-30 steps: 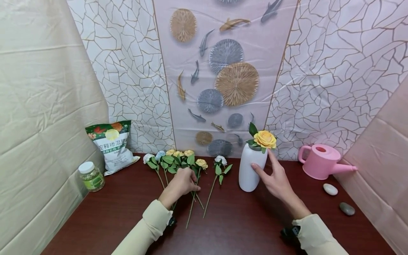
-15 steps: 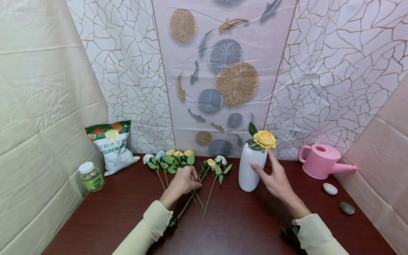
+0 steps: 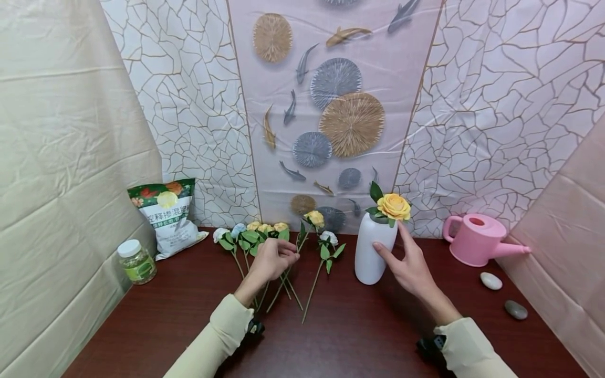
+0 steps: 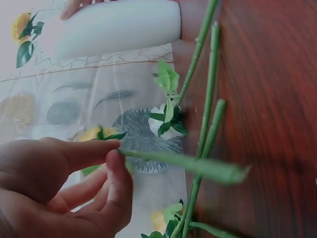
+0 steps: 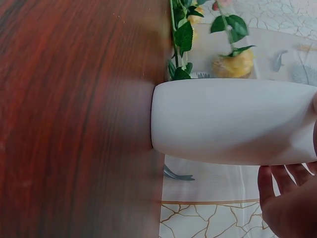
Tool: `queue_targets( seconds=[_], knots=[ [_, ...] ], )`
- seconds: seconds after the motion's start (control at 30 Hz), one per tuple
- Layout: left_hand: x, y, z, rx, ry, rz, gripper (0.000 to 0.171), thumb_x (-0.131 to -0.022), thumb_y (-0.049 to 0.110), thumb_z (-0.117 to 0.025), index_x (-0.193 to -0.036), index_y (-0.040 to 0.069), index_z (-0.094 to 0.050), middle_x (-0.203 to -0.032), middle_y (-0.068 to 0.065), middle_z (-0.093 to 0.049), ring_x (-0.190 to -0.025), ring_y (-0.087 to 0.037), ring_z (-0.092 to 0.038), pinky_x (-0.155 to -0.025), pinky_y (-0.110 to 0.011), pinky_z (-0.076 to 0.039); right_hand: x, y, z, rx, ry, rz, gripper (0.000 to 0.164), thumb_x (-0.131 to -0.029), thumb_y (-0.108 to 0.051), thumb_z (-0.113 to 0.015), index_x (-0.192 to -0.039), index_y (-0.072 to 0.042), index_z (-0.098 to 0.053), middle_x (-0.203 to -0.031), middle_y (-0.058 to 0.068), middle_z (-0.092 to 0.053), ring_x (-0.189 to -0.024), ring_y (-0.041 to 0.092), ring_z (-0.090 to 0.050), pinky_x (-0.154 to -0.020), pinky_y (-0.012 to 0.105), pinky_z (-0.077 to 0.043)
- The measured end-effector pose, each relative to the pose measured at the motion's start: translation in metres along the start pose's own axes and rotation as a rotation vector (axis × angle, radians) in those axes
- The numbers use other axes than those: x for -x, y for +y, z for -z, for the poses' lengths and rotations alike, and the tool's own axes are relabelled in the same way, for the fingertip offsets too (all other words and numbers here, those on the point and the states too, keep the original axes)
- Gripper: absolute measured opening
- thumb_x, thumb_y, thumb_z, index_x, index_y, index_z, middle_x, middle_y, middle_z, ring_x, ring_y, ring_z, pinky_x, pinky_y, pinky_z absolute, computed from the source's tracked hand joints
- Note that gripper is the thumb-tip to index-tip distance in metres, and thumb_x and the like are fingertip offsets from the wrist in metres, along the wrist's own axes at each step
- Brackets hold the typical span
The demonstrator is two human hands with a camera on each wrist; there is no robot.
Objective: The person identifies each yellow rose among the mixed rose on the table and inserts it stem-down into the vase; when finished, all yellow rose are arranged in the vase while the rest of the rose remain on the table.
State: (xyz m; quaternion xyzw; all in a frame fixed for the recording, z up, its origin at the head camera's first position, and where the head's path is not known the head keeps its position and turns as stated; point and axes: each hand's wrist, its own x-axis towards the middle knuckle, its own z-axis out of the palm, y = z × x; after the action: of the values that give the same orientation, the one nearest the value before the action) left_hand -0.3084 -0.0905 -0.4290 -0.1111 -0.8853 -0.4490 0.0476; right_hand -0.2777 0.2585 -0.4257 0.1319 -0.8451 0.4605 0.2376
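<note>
My left hand [image 3: 273, 258] pinches the green stem [image 4: 188, 163] of a yellow artificial rose [image 3: 314, 218] between thumb and fingertips. That rose is tilted, its bloom raised to the right of the hand. In the left wrist view the stem's lower end hangs above other stems. My right hand [image 3: 410, 268] holds the upright white vase [image 3: 373, 249], thumb on the near side and fingers around its right. A larger yellow rose [image 3: 394, 206] with dark leaves stands in the vase's mouth. Between hand and vase lies a white rose [image 3: 328, 239] on the table.
White, blue and yellow roses [image 3: 264, 229] lie behind my left hand, partly hidden by it. A fertilizer bag [image 3: 171, 223] and a lidded jar [image 3: 136, 262] stand at left. On the right are a pink watering can [image 3: 475, 241], a white stone [image 3: 491, 281] and a grey stone [image 3: 515, 310].
The yellow rose in my left hand has swung right and then risen off the table, its bloom now above the white rose. My right hand and the vase have stayed in place.
</note>
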Motion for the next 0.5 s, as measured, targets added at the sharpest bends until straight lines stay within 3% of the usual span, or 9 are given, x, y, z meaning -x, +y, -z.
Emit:
queue_targets(
  seconds=[0.2,0.37,0.5],
  knots=[
    [-0.005,0.005,-0.005,0.035,0.077,-0.077,0.009,-0.089,0.026,-0.078,-0.096,0.02,-0.078,-0.089,0.005,-0.077,-0.08,-0.009,-0.071,-0.073,-0.026,-0.059,0.003,-0.01,0.001,0.001,-0.002,-0.007,0.082,-0.094,-0.03,-0.073,-0.16,-0.029,-0.025,-0.153,0.01,-0.048,-0.14,0.029,-0.046,-0.112,0.061,-0.037],
    [-0.009,0.014,-0.009,0.125,0.109,-0.129,0.012,-0.091,0.028,-0.076,-0.099,0.02,-0.076,-0.09,0.005,-0.076,-0.084,-0.01,-0.071,-0.076,-0.027,-0.06,0.007,-0.033,0.004,-0.014,-0.007,0.004,0.077,-0.095,-0.024,-0.072,-0.158,-0.015,-0.029,-0.147,0.017,-0.053,-0.134,0.034,-0.051,-0.109,0.062,-0.039],
    [-0.015,0.03,-0.009,0.231,0.137,-0.194,0.015,-0.092,0.027,-0.075,-0.103,0.017,-0.074,-0.093,0.002,-0.076,-0.086,-0.012,-0.072,-0.079,-0.028,-0.06,0.008,-0.042,0.005,-0.006,-0.01,-0.003,0.076,-0.095,-0.024,-0.071,-0.158,-0.013,-0.03,-0.146,0.017,-0.054,-0.133,0.033,-0.052,-0.109,0.06,-0.04]
  ],
)
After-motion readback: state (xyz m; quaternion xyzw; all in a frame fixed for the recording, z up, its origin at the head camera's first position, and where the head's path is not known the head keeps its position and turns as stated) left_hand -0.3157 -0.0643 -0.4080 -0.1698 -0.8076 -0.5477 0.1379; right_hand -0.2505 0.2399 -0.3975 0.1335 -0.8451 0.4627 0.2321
